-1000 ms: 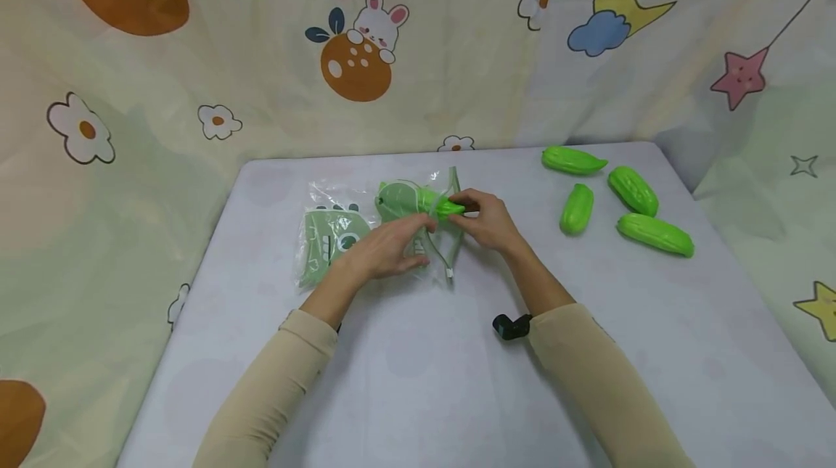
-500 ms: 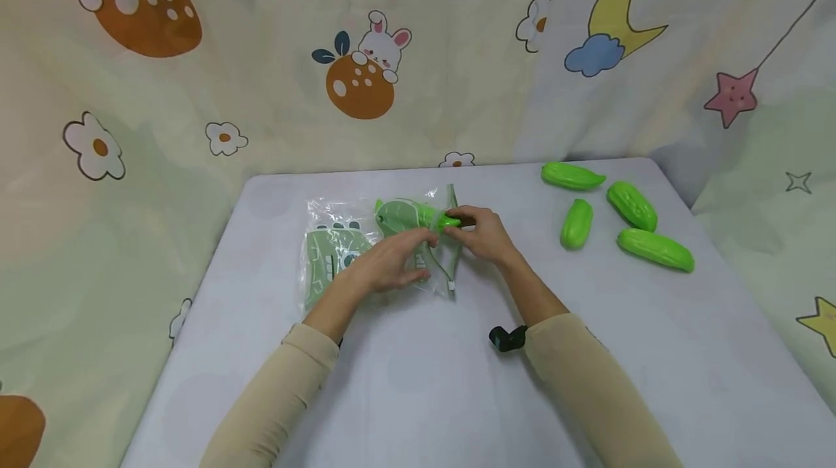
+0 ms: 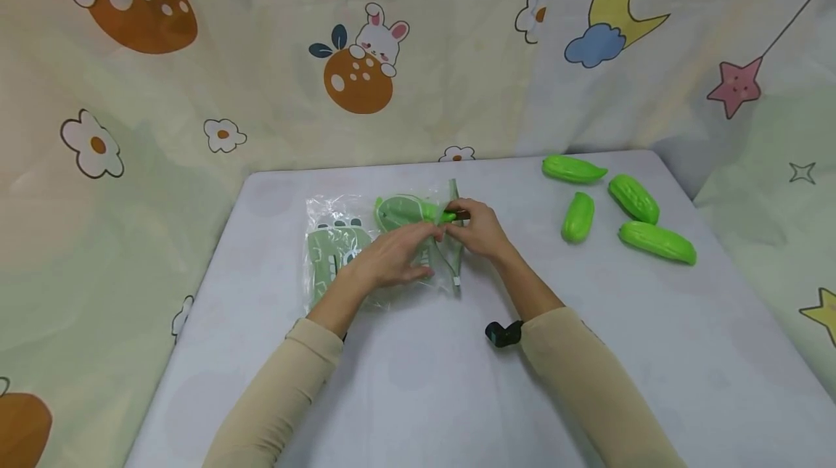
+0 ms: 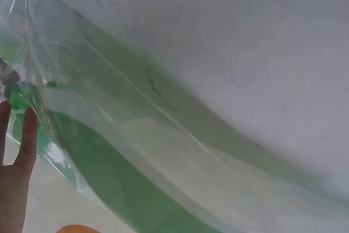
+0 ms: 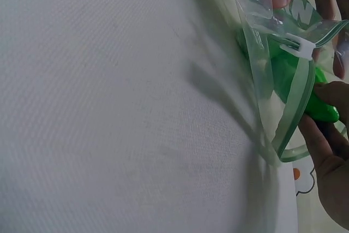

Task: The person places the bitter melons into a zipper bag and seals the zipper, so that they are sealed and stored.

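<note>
We are pinching the end of a green toy gourd [image 3: 424,211] with our right hand [image 3: 480,230], feeding it into the mouth of the clear zip bag [image 3: 339,250]. Our left hand [image 3: 392,259] is gripping the bag's upper lip so the opening is staying wide. The bag is lying flat on the white table [image 3: 418,381]. Four more green gourds [image 3: 610,210] are waiting well apart on our right.

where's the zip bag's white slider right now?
Head view: the white slider sits at the near end of the clear plastic zip bag's open mouth, table centre, just below the right hand.
</note>
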`<move>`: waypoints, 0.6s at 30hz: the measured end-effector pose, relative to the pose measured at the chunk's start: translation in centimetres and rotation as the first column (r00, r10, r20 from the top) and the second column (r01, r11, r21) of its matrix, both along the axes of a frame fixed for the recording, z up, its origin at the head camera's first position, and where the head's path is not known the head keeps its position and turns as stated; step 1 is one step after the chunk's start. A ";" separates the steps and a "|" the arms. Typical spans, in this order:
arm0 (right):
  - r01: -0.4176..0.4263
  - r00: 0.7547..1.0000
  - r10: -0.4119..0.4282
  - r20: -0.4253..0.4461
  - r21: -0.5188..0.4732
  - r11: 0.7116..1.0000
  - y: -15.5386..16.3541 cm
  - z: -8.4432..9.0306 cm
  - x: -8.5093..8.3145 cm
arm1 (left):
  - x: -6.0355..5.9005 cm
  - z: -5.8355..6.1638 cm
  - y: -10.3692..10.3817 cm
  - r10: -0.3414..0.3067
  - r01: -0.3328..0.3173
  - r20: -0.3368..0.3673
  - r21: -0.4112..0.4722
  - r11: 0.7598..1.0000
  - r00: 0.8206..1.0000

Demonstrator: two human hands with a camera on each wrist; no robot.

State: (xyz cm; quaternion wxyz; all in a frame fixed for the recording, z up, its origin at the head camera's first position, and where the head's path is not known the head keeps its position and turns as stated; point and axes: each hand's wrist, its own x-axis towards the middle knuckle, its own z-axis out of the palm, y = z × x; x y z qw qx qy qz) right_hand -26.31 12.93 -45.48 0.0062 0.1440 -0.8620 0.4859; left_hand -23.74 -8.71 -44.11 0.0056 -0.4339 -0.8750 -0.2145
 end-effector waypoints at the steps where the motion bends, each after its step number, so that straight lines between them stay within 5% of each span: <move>1: 0.011 1.000 -0.011 0.001 0.006 1.000 -0.1 0.0 0.0 | 0.0 0.0 0.0 0.002 -0.002 0.000 -0.001 1.000 1.000; 8: 0.018 0.999 -0.019 0.044 0.026 0.999 0.1 -0.2 0.0 | 0.1 0.1 0.0 0.032 -0.032 0.003 -0.030 0.999 0.999; 18: -0.126 0.990 0.121 0.072 0.076 0.989 1.2 -0.2 0.4 | 0.1 0.2 -0.3 0.073 -0.072 0.013 -0.061 0.996 0.997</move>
